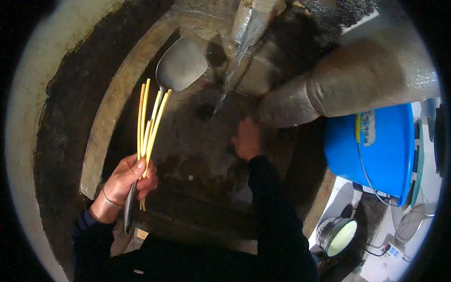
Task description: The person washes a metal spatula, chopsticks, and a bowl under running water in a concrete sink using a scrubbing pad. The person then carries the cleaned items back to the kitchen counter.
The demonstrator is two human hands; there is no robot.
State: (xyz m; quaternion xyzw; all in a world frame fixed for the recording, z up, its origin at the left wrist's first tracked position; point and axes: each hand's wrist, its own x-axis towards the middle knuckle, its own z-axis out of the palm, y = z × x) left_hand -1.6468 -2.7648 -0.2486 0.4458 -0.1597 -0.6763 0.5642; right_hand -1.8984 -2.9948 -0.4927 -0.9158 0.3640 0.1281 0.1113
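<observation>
My left hand (135, 174) grips a bundle of pale chopsticks (156, 120) together with the dark handle (129, 211) of a wok spatula. The spatula's broad metal blade (183, 65) points away from me above a dark, wet stone or concrete basin (197, 208). Low in the basin, my right hand (247, 139) is motion-blurred, its fingers stretched away from me, and I see nothing in it. Beyond it, a stream of water (230, 75) falls from a wrapped spout (252, 21) into the basin.
A thick ribbed pipe (352, 81) reaches in from the right, close to my right hand. Beside the basin stand a blue plastic bucket (373, 151), a pot with pale contents (341, 238), a wire strainer (410, 222) and a power strip (394, 251). A curved rim (116, 116) borders the left.
</observation>
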